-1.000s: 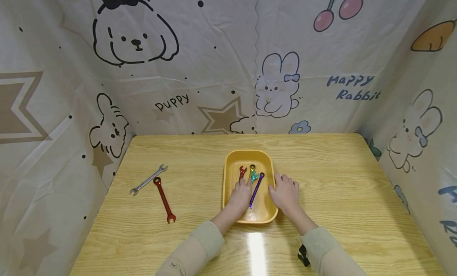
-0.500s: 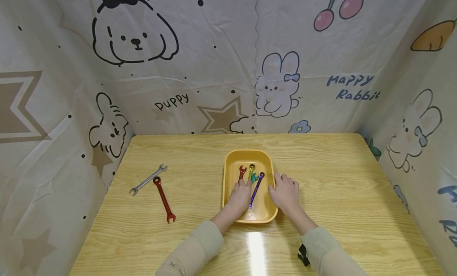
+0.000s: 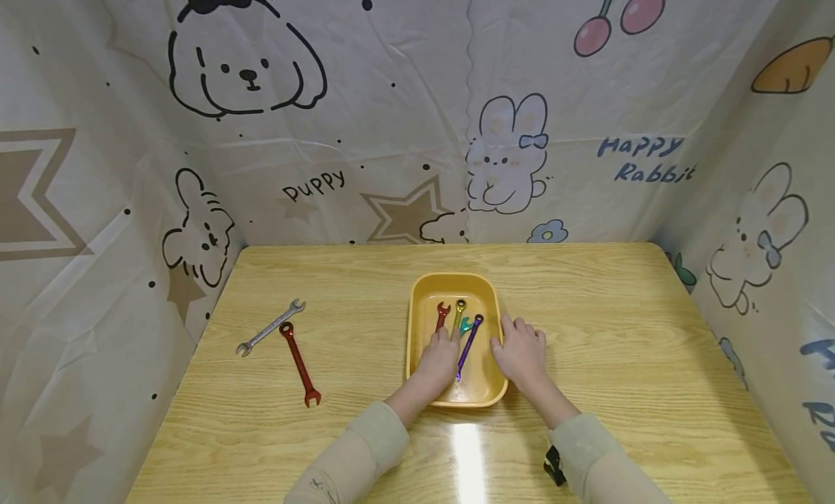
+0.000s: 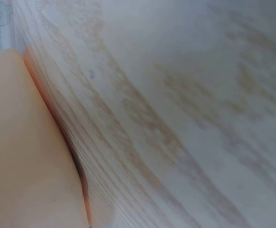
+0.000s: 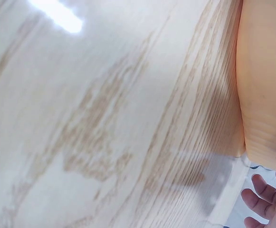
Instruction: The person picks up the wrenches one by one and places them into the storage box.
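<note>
In the head view, my left hand (image 3: 438, 360) reaches into a yellow tray (image 3: 450, 278), fingers over the wrenches. A red wrench (image 3: 443, 315) and a yellow wrench (image 3: 459, 312) stick out past its fingertips. Beside them shows the jaw end of a teal wrench (image 3: 466, 325), the rest covered. I cannot tell which wrench the fingers hold. Just right of the hand lies a purple wrench (image 3: 470, 348) on the tray floor. My right hand (image 3: 523, 353) holds the tray's right rim, thumb over the edge and fingers outside. Its curled fingers (image 5: 263, 194) show in the right wrist view.
On the table's left side lie a silver open-ended wrench (image 3: 270, 330) and a longer red wrench (image 3: 301, 366), their ends close together. A small black object (image 3: 554, 466) sits by the right sleeve. A printed curtain (image 3: 404, 127) stands around the table's back and sides.
The teal wrench's jaw end has shifted slightly toward me in the tray. Both hands stay almost in place, and the other wrenches look unmoved.
</note>
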A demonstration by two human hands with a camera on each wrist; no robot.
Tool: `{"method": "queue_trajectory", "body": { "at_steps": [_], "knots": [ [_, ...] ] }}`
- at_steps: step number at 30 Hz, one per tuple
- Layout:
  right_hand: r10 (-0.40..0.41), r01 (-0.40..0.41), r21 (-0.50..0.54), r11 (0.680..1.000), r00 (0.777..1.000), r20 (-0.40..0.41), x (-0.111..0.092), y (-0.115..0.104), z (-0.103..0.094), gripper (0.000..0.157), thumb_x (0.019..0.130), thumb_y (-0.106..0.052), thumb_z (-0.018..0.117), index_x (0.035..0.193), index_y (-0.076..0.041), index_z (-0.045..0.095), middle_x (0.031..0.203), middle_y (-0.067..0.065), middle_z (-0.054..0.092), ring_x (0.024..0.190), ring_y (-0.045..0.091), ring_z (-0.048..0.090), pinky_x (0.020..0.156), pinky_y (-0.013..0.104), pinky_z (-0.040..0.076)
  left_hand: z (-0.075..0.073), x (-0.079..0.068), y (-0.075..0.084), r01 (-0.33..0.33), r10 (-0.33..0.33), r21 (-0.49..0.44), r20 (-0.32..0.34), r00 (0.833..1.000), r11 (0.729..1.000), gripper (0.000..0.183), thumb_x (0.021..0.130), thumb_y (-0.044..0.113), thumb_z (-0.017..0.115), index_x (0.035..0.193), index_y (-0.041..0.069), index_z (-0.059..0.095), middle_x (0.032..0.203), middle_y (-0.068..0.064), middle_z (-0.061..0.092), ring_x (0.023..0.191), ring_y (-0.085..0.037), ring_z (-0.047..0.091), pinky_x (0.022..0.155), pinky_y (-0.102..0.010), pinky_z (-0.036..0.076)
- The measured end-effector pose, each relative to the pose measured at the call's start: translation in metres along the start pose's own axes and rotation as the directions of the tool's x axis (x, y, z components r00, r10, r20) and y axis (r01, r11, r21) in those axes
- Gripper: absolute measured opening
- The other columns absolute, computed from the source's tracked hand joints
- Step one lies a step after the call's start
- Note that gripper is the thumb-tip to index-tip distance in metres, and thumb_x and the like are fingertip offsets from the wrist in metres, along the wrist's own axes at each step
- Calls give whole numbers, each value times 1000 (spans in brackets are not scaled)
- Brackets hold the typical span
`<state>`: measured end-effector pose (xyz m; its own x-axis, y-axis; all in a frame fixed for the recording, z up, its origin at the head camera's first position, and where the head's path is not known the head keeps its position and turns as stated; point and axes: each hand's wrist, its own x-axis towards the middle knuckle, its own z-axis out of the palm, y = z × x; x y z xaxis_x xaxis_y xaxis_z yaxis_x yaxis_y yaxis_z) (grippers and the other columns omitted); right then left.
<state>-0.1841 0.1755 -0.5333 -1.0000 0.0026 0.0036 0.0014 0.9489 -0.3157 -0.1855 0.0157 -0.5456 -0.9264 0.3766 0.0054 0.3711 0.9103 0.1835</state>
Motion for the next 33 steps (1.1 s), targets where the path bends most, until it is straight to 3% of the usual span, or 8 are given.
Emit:
{"method": "queue_trajectory", "body": {
  "at_steps": [12,21,27,33],
  "knots": [
    [4,-4,10,1000,1000,1,0,-1,-1,43,87,-29,49,122,-5,47,105,19,54,99,36,50,91,55,30,-1,0,1,11,-10,-21,31,999,1000,53,79,3,63,129,1,49,103,-18,52,89,-26,55,63,-28,52],
    [3,-3,10,1000,1000,2,0,-1,-1,40,87,-29,49,120,-5,48,105,19,55,99,37,50,89,55,31,-6,-2,0,-2,3,-11,42,999,1000,48,84,10,60,130,4,49,109,-18,52,93,-26,54,65,-30,51],
    [7,-7,6,1000,1000,3,0,0,0,41,87,-29,48,120,-5,48,104,19,54,99,36,50,90,54,31,-13,-5,-1,-26,26,9,-13,1000,1000,44,84,13,60,127,7,52,110,-15,53,93,-26,54,69,-33,50],
    [11,-11,2,1000,1000,3,1,0,2,40,87,-29,49,119,-6,48,104,18,54,99,36,50,90,54,31,-19,-5,-5,-56,57,13,-128,990,998,38,81,13,60,119,8,59,99,-9,53,84,-22,51,66,-32,47]
  ]
}}
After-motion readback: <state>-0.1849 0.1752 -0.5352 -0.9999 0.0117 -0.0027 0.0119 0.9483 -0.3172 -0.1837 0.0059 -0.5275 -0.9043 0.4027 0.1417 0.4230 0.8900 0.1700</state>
